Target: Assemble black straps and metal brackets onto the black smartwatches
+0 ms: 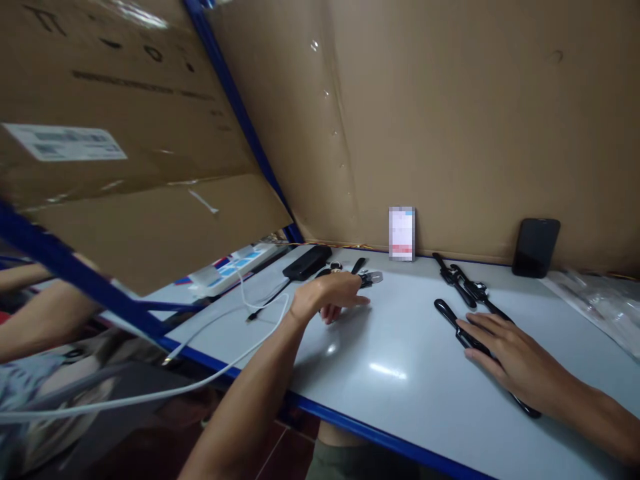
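My right hand lies over a black spokeshave on the table, its fingers over the far side and its thumb along the near side. One handle sticks out beyond the fingertips, the other below the palm. Just behind it lie more black spokeshaves, overlapping one another. My left hand is bent at the wrist, low over the tabletop, one finger stretched right and the others curled downward. Nothing shows in it. Beside its knuckles lies a small bunch of keys with a ring, partly hidden by the hand.
A lit phone and a dark phone lean on the cardboard wall. On the left are a black case, a power strip and a white cable. Clear plastic lies right. Another person's arm shows beyond the blue frame.
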### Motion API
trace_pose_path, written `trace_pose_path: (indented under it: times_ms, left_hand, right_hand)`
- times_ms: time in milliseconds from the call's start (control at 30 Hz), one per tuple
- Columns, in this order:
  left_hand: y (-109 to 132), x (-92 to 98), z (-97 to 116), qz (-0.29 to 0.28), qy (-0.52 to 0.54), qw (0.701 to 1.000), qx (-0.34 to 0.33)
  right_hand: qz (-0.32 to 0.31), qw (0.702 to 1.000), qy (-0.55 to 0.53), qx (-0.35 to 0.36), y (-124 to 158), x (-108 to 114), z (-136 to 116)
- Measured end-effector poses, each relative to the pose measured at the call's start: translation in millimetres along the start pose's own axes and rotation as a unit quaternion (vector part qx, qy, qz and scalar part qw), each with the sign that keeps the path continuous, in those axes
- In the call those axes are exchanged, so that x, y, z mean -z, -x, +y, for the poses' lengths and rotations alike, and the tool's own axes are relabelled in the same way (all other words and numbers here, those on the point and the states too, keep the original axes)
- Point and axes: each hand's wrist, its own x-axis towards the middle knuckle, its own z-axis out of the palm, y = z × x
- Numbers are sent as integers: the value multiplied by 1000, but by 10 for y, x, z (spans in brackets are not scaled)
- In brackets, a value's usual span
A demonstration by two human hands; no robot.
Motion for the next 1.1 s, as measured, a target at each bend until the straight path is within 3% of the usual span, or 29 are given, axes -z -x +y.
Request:
trace_pose_path:
  times_ms: [133,200,267,333,400,500,600,700,767,867,1100]
  left_hand:
    - [8,3,163,7,41,994,-99]
    - [19,50,171,62,77,984,-147]
    - [26,96,110,136,106,975,-139]
    - [25,106,3,161,111,977,-84]
    - [18,66,-103,104,97,989,-36]
    - [13,-36,-169,16,91,996,-15]
    - [30,-82,-111,13,100,994,-47]
    - [40,-43,-20,76,116,984,-115]
    - [5,-20,10,179,93,969,-145]
    - [-146,-78,7,307,29,944,-121]
    - [-635,-483,78,287,-15,955,-74]
  right_hand:
    - [6,1000,8,12,-2,8,-19]
    - [17,1000,7,17,1,0,-16]
    - [31,999,0,22,3,-10,-8]
    - [37,999,-6,27,4,-14,-1]
    - [34,999,-3,29,1,-9,-2]
    - [18,999,13,29,-6,18,-18]
    - [9,999,23,29,-11,43,-35]
    - [12,999,18,29,-6,45,-37]
    - [20,999,11,31,-2,32,-30]
    - [33,999,0,33,3,15,-19]
    - [17,1000,0,12,22,116,-99]
